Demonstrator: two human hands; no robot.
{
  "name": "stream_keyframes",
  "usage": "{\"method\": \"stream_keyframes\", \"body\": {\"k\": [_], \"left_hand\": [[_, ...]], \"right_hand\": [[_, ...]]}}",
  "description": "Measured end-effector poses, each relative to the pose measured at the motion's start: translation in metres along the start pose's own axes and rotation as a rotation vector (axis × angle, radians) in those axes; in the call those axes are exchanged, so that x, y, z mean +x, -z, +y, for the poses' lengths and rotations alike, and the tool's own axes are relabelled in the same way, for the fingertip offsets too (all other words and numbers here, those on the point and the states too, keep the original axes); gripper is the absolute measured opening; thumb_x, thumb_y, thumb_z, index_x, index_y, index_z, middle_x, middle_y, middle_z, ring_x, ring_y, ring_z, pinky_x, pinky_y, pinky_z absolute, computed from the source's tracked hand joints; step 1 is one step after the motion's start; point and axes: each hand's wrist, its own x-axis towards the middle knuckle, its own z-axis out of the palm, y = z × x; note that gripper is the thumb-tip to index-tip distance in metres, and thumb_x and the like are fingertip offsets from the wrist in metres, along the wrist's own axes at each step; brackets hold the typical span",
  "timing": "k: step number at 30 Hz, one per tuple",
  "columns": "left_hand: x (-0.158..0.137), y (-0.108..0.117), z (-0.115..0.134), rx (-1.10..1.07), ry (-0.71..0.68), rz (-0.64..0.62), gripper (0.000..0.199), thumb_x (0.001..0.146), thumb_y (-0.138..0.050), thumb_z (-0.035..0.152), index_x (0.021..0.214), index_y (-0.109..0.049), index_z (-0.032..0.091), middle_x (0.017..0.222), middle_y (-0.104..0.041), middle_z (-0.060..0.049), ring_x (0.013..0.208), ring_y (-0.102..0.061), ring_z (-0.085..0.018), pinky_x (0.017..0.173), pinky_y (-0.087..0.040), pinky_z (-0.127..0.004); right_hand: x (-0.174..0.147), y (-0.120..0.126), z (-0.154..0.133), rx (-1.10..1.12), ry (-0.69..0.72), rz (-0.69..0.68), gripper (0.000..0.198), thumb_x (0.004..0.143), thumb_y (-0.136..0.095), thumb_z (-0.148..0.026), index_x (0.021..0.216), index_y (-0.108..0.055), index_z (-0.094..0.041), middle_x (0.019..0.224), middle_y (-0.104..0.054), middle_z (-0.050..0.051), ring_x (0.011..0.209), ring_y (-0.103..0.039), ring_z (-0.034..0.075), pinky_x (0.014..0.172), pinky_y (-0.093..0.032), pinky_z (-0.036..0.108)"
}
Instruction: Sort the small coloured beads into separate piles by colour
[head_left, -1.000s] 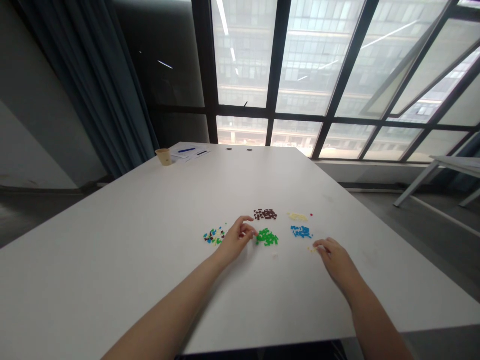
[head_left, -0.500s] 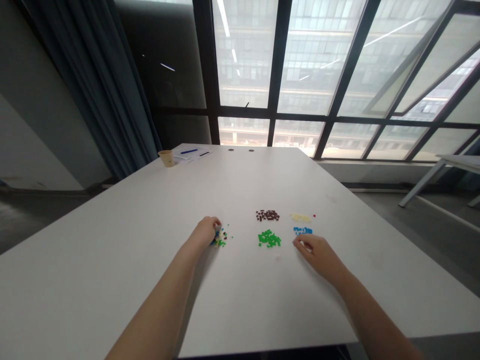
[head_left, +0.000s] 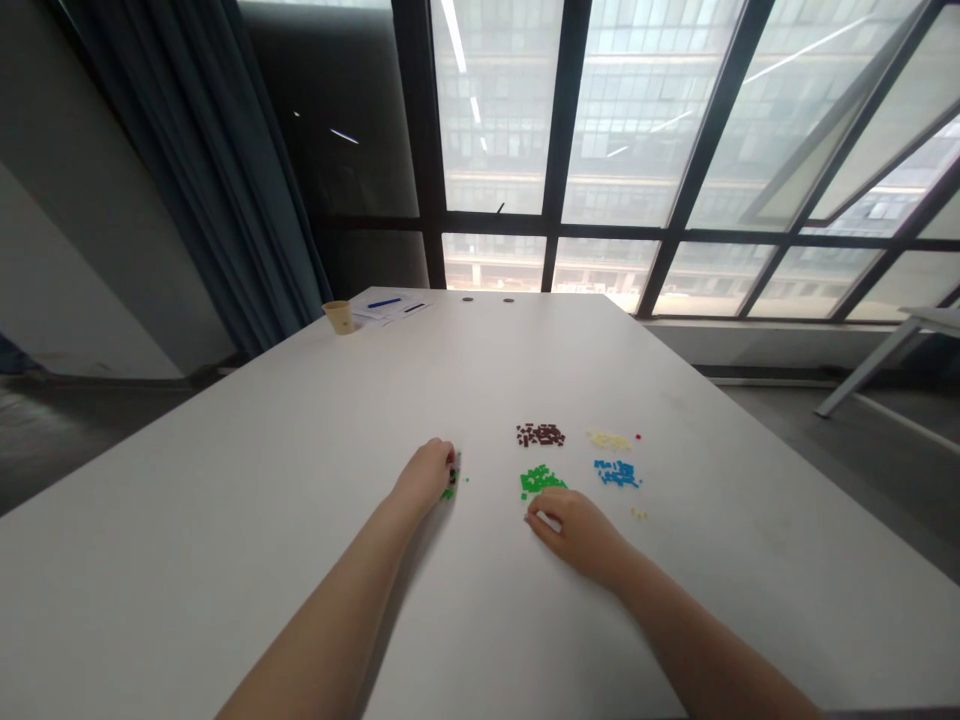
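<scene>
My left hand [head_left: 429,474] is closed over a small pile of mixed coloured pieces [head_left: 451,484], hiding most of it; what its fingers pinch, if anything, is hidden. At the near edge of the green pieces [head_left: 540,478], my right hand [head_left: 574,525] has thumb and forefinger pinched together low over the table. Whatever lies between those fingertips is too small to make out. Behind the green group are dark brown pieces [head_left: 540,435]. To the right lie blue pieces [head_left: 617,473], pale yellow pieces [head_left: 610,440] and a few deeper yellow ones [head_left: 638,514].
A single red piece [head_left: 638,436] lies beside the pale yellow group. Far left on the white table [head_left: 480,370] stand a tan cup [head_left: 340,318] and papers [head_left: 394,308] with a blue pen [head_left: 384,303]. Windows rise beyond the far edge.
My right hand has moved left from the blue pieces to the green ones, uncovering a few yellow pieces and covering the whitish ones. My left hand now covers more of the mixed pile.
</scene>
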Motion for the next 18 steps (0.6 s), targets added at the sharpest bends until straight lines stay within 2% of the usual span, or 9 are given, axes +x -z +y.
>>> {"method": "stream_keyframes", "body": {"k": [9,14,18], "left_hand": [[-0.005,0.004,0.008,0.131,0.046,-0.004,0.018,0.071,-0.04,0.01,0.077,-0.057,0.015,0.085,-0.058,-0.01,0.081,-0.054,-0.019,0.071,-0.038,-0.026],[-0.004,0.004,0.004,0.039,0.017,0.026,0.015,0.067,-0.043,0.009,0.069,-0.057,0.015,0.08,-0.059,-0.011,0.077,-0.055,-0.021,0.069,-0.038,-0.028],[-0.005,0.011,0.005,-0.152,0.105,0.025,0.013,0.064,-0.046,0.008,0.069,-0.056,0.015,0.073,-0.061,-0.007,0.068,-0.056,-0.017,0.062,-0.039,-0.025]], "right_hand": [[-0.007,0.011,-0.006,0.044,0.002,-0.012,0.016,0.079,-0.045,-0.021,0.074,-0.06,-0.018,0.066,-0.057,0.001,0.06,-0.047,0.01,0.057,-0.036,0.021],[-0.009,0.017,-0.007,0.051,-0.006,0.001,0.017,0.079,-0.044,-0.021,0.074,-0.06,-0.018,0.065,-0.056,0.001,0.06,-0.047,0.01,0.057,-0.036,0.021],[-0.009,0.02,-0.008,0.08,-0.02,0.002,0.017,0.08,-0.044,-0.021,0.075,-0.06,-0.018,0.071,-0.059,0.002,0.062,-0.048,0.01,0.058,-0.037,0.021]]}}
